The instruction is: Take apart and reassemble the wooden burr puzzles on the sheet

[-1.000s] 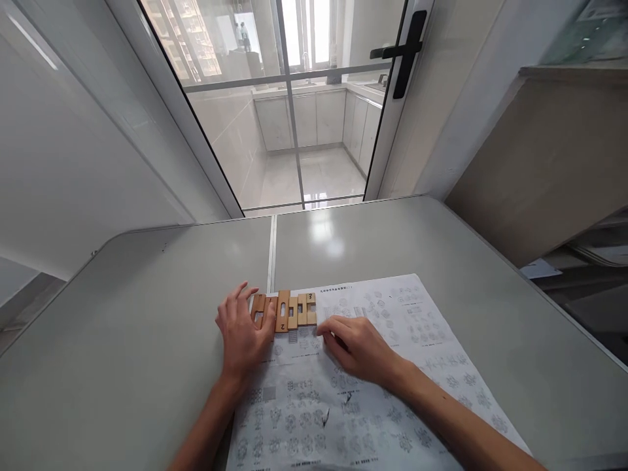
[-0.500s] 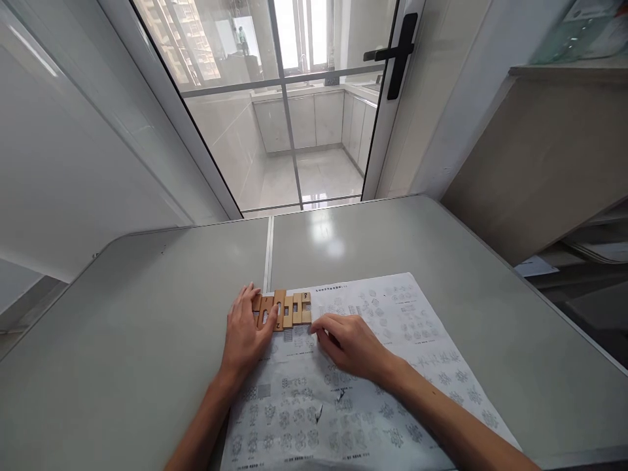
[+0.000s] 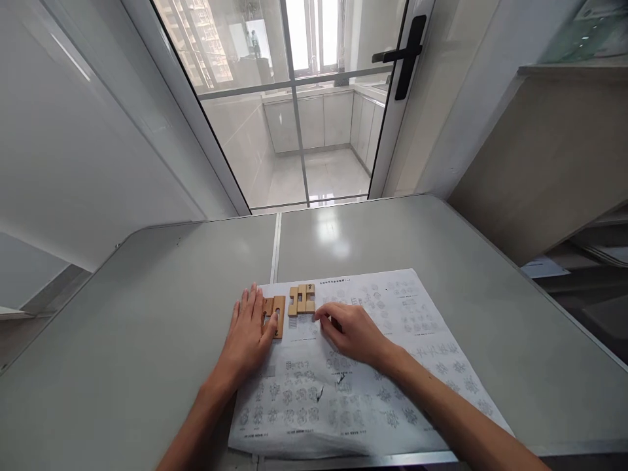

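My left hand [image 3: 248,331] lies flat over a group of darker brown notched wooden puzzle pieces [image 3: 279,318], its fingers stretched out and its thumb along their right part. The hand covers some of that group. A little to the right, apart from it, lies a group of paler notched wooden pieces [image 3: 301,301], one marked "3". My right hand [image 3: 354,332] rests just right of the pale group, with curled fingers and the fingertips close to its lower right corner. Whether anything sits inside those fingers is hidden. Both groups lie on a printed paper sheet [image 3: 363,405].
The sheet, covered in small drawings and torn in places, lies on a grey table [image 3: 122,340]. Beyond the table's far edge stands a glass door with a black handle [image 3: 406,57]. At right is a brown shelf unit [image 3: 549,131].
The wooden pieces, side by side before, are now two groups with a gap. The darker group sits slightly nearer me under my left hand. The view has shifted a little.
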### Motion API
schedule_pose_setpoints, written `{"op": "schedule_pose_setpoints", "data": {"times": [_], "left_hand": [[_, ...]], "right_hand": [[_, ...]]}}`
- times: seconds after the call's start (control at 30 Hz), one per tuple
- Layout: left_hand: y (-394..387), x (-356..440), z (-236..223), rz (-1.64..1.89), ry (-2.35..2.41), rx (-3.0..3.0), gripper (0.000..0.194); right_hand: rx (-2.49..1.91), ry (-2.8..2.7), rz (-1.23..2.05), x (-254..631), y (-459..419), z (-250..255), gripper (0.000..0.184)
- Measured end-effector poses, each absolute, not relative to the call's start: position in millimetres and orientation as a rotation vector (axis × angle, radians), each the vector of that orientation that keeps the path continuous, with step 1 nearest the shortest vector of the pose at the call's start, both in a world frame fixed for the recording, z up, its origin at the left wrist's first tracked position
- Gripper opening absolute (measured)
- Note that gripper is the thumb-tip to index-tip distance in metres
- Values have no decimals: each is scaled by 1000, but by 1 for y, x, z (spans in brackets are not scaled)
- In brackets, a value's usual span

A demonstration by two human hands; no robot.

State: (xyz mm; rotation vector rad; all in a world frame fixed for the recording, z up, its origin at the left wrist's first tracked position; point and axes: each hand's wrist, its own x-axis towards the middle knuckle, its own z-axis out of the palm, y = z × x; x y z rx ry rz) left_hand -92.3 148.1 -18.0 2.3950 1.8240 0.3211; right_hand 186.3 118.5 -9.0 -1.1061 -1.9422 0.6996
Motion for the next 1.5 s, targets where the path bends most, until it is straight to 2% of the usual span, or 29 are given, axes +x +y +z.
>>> {"op": "schedule_pose_setpoints", "data": {"times": [0.3,0.7,0.93,1.03,1.3,1.5], "left_hand": [[87,-107,-26,229,1730,2599,73],[34,-55,-12,267,1510,2815,77],[38,-9,-8,267,1421,2743,79],[44,5,-4,289,1389,2702,80],[55,10,2,342,1320,2652,78],[62,8,7,385,1246,2658,75]], "right_hand": [[-1129,-1919,705,188,119,-10,22],[-1118,-1870,784,186,120,-9,20],[-1087,-1494,1204,204,123,-1,16],[-1131,-1423,1274,221,114,3,14],[-1248,-1342,1281,249,79,-3,15],[-1322,-1520,1094,244,68,-6,15]]}}
